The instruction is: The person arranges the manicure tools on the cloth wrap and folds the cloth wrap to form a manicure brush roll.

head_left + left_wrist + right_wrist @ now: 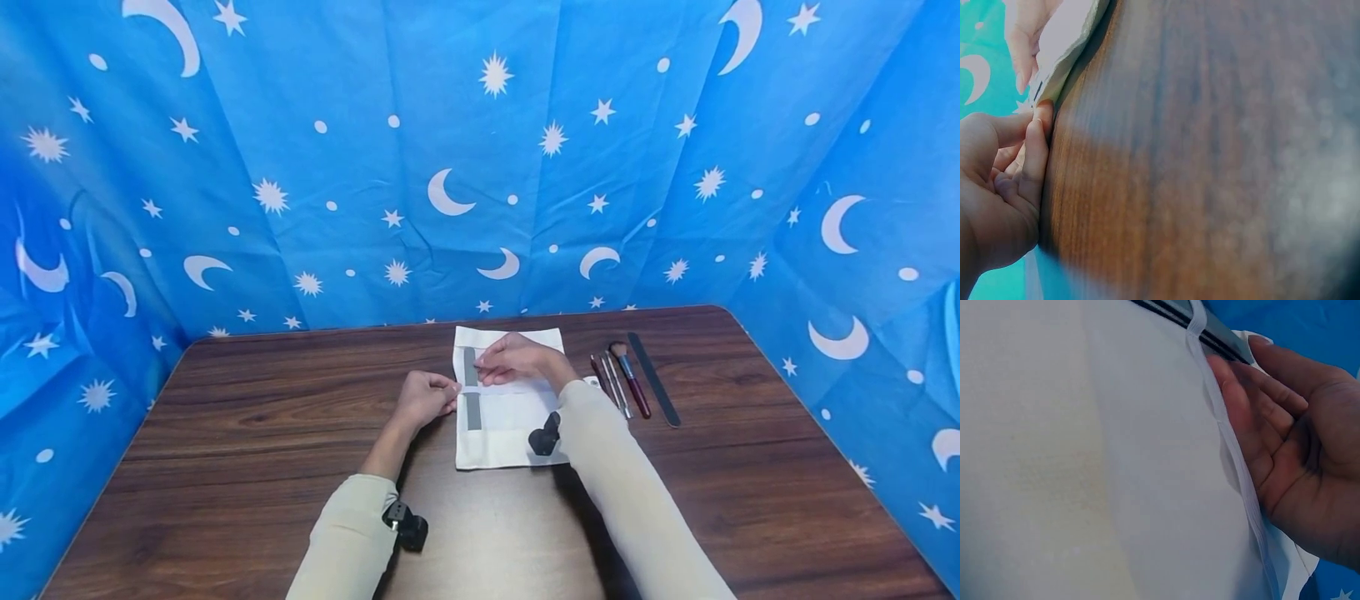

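Note:
A white cloth organizer (510, 450) lies spread on the table, with a thin white elastic band (1235, 450) across its middle. Grey nail file (473, 412) runs under the band along the organizer's left side; dark layered edges show in the right wrist view, so I cannot tell whether it is one file or a stack. My left hand (423, 400) pinches the organizer's left edge beside the band, between thumb and fingers. My right hand (513, 358) pinches the upper part of the nail file, its thumb near the far end and fingers beside the band.
Right of the organizer lie a makeup brush (630, 379) with a dark red handle, slim metal tools (617, 385), a dark red stick (597, 368) and a long dark nail file (654, 379). A blue curtain (480, 150) with moons and stars hangs behind the wooden table (262, 433).

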A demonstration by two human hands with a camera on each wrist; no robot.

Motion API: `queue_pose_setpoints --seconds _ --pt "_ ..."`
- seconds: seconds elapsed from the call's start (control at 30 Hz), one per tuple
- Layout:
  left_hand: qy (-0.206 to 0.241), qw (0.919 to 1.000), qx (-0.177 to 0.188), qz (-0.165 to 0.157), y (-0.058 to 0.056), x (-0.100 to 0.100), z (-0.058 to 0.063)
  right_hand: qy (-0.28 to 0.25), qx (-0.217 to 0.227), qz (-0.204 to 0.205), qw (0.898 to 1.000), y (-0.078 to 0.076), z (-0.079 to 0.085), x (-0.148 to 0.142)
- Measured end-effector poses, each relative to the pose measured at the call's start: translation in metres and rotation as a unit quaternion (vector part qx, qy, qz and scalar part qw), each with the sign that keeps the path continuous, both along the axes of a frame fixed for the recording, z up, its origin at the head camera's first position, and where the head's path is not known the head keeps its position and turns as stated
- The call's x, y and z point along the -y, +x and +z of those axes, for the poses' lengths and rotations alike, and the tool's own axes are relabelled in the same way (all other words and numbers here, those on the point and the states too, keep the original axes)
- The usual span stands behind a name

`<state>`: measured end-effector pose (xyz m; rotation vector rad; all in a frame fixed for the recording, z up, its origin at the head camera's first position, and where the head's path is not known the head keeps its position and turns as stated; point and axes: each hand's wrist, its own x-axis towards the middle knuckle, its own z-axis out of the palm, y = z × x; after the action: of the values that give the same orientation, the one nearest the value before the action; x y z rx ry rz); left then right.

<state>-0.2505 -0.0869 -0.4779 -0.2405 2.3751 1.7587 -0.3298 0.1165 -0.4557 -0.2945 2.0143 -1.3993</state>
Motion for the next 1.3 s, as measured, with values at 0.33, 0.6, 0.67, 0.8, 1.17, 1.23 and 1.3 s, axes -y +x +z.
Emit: queue_pose_setpoints --seconds 0.33,0.6,0.67,0.8,1.17,1.23,1.3 --pt "-0.039 0.9988 -0.028 -0.015 0.002 0.002 0.006 -0.028 -0.097 -0.065 0.993 0.017 0.007 -0.044" --pt "-0.132 0.9765 -0.166 -0.038 0.006 -0.011 0.014 -0.039 -0.141 -0.144 0.979 0.028 0.015 -0.097" --pt "-0.134 0.9724 -0.181 -0.062 0.006 -0.016 0.014 -0.044 -0.148 -0.159 0.975 0.032 0.016 -0.109" --pt "-0.167 0.9635 -0.177 -0.112 0.006 -0.024 0.012 -0.065 -0.162 -0.191 0.966 0.039 0.018 -0.137" --pt "-0.221 0.9522 -0.152 -0.146 0.006 -0.028 0.009 -0.054 -0.198 -0.311 0.928 0.058 0.017 -0.207" --pt "-0.214 0.9567 -0.139 -0.141 0.006 -0.028 0.009 -0.002 -0.206 -0.316 0.926 0.061 0.014 -0.214" --pt "-0.205 0.9611 -0.127 -0.134 0.006 -0.029 0.008 0.053 -0.213 -0.312 0.924 0.063 0.011 -0.219"
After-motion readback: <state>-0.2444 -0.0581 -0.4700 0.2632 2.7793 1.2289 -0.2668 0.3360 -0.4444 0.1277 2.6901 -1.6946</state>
